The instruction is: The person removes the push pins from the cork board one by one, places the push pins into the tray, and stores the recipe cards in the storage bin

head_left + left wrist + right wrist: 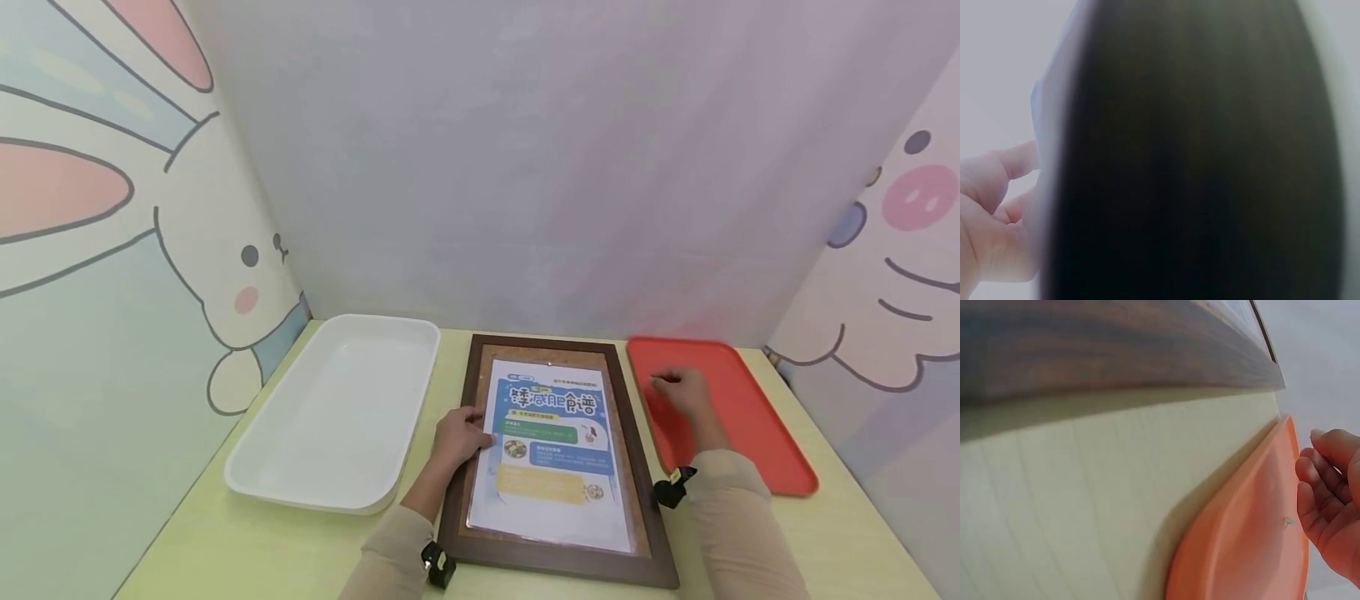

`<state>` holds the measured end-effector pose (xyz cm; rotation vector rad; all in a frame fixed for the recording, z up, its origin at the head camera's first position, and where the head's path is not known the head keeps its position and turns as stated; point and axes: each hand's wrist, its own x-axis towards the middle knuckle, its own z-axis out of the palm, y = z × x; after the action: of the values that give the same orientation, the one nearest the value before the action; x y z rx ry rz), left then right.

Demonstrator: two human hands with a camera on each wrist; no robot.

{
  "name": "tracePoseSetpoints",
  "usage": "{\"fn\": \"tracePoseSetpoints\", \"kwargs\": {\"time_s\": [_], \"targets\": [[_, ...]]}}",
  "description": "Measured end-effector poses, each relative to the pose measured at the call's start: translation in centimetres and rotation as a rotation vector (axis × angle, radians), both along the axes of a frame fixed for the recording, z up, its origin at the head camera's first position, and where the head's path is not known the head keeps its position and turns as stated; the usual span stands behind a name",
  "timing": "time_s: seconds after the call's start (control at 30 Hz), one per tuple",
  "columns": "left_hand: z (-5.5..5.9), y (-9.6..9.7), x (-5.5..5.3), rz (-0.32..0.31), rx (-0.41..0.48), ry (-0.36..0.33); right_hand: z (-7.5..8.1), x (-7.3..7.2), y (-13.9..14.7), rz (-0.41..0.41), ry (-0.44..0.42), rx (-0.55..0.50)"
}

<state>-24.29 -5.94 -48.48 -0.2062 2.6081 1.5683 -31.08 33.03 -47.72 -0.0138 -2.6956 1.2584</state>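
A printed poster sheet (551,521) lies on a cork board with a dark brown frame (463,400). My left hand (456,437) rests across the frame's left side, its fingertips touching the sheet's left edge. A small pin (550,363) shows at the sheet's top middle. Over the red tray (750,425), my right hand (684,390) has its fingers curled, thumb and forefinger pinching what looks like a tiny thumbtack, mostly hidden. In the right wrist view another thumbtack (1288,521) lies in the tray beside that hand. The dark frame blurs most of the left wrist view.
A deep white tray (330,408) stands left of the board on the pale wooden table (202,533). Cartoon-printed walls (247,208) close in both sides, and a plain wall (525,167) stands behind. The board's right edge is close to the red tray.
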Motion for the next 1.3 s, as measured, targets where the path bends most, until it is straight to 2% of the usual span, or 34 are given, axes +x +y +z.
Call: {"fn": "tracePoseSetpoints", "kwargs": {"time_s": [0.27,0.47,0.63,0.77,0.87,0.93,1.03,1.3], "targets": [[-0.1,-0.1,-0.2,-0.003,-0.002,0.014,0.2,0.2,1.2,-0.016,-0.023,0.070],[-0.4,-0.3,0.4,-0.002,-0.003,0.011,-0.2,0.5,1.7,0.009,-0.008,0.131],[-0.5,-0.7,0.5,-0.003,0.007,0.013,0.9,1.0,2.0,0.031,-0.020,0.093],[-0.4,-0.8,0.5,-0.004,0.013,0.018,2.1,1.6,2.3,0.124,-0.051,0.051],[-0.4,-0.8,0.5,-0.005,0.019,0.014,2.8,2.2,2.7,0.225,-0.126,0.011],[-0.4,-0.8,0.5,-0.005,0.020,0.010,3.1,2.5,2.9,0.264,-0.179,-0.007],[-0.5,-0.7,0.4,-0.006,0.022,0.005,3.4,2.9,2.8,0.283,-0.237,-0.028],[-0.3,-0.3,0.1,-0.015,0.017,0.014,3.5,2.7,0.7,0.300,-0.232,-0.003]]}}
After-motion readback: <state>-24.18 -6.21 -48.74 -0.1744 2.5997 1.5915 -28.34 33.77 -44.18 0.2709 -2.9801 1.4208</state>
